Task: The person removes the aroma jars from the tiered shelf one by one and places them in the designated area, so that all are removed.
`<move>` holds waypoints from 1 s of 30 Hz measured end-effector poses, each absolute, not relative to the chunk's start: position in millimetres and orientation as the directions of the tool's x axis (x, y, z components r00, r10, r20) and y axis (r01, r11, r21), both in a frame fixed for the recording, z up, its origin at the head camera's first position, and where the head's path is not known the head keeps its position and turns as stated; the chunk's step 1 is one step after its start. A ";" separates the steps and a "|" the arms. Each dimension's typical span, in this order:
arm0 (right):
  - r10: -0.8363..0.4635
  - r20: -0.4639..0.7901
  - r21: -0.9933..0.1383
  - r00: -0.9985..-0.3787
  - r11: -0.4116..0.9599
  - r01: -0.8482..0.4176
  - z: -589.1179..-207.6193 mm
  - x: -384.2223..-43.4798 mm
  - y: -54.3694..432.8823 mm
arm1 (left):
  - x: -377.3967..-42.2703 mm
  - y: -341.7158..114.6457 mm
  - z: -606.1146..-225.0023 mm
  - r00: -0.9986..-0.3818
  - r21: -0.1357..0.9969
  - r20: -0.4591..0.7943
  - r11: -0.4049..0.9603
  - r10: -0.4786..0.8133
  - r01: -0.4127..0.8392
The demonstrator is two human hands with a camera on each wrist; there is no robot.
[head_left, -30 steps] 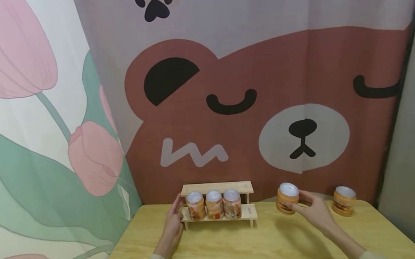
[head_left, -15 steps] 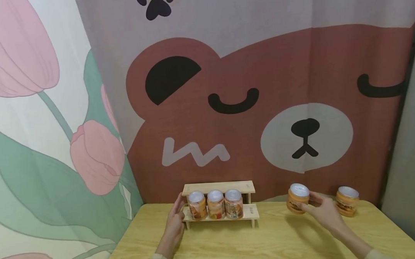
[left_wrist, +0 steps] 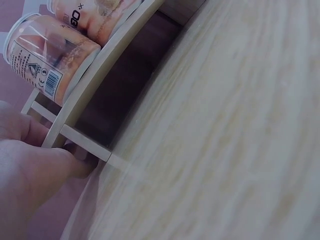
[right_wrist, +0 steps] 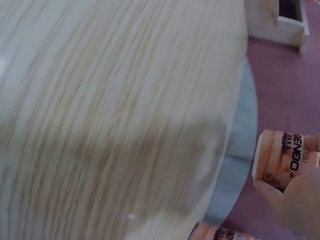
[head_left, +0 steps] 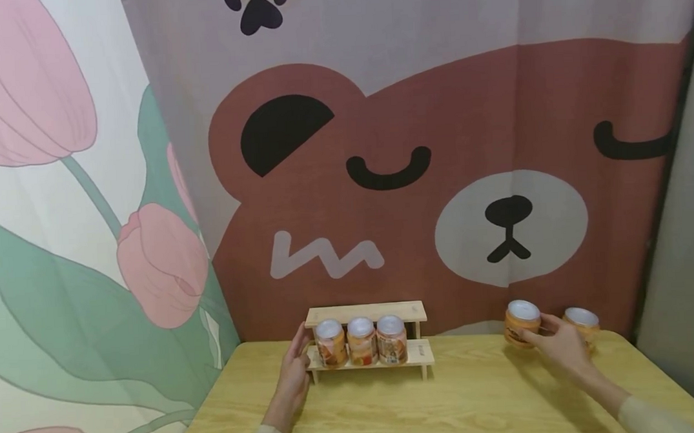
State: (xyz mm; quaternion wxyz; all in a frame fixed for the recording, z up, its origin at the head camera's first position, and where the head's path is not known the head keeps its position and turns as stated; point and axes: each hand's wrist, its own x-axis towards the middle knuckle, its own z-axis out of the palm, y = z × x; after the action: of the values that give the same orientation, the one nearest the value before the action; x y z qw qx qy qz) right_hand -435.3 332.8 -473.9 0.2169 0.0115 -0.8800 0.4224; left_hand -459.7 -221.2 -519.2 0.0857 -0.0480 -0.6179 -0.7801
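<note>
My right hand grips a small orange can with a silvery lid, held over the back right of the table. Thumb and fingers wrap its sides, and the right wrist view shows lettering on the can. Just behind that hand, partly covered by it, stands another orange can. At the centre back is a two-step wooden rack with three similar cans in a row on its lower step. My left hand holds the rack's left end; in the left wrist view its fingers pinch the shelf edge.
The wood-grain table ends at the back against a curtain printed with a bear. A tulip-printed curtain hangs on the left. A grey wall borders the right side.
My right hand has carried its can to the right, close to the other standing can, which it now partly covers. The left hand stays at the rack's end, and the rack has not moved.
</note>
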 end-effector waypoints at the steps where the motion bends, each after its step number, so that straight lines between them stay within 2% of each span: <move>1: 0.170 0.389 -0.733 -0.905 0.652 -0.192 -474.9 -436.5 335.4 | -460.5 -221.5 -519.6 -0.981 0.957 0.178 -0.219 -0.080 0.191; 12: 0.213 0.379 -0.719 -0.900 0.681 -0.141 -485.0 -447.6 352.9 | -461.6 -220.2 -520.9 -0.981 0.962 0.165 -0.202 -0.098 0.182; 22: 0.211 0.394 -0.676 -0.894 0.726 -0.127 -493.3 -454.1 359.6 | -461.8 -220.0 -522.6 -0.984 0.946 0.164 -0.271 -0.074 0.178; 30: 0.203 0.469 -0.626 -0.859 0.763 -0.162 -503.1 -459.4 364.1 | -461.1 -220.8 -522.1 -0.983 0.947 0.167 -0.263 -0.080 0.182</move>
State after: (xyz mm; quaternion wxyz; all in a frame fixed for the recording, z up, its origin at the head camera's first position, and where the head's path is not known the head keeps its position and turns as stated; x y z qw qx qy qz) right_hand -459.4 364.1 -503.1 0.2649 -0.0112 -0.9006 0.3444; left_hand -461.1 -220.8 -522.1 0.0826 -0.0425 -0.6015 -0.7935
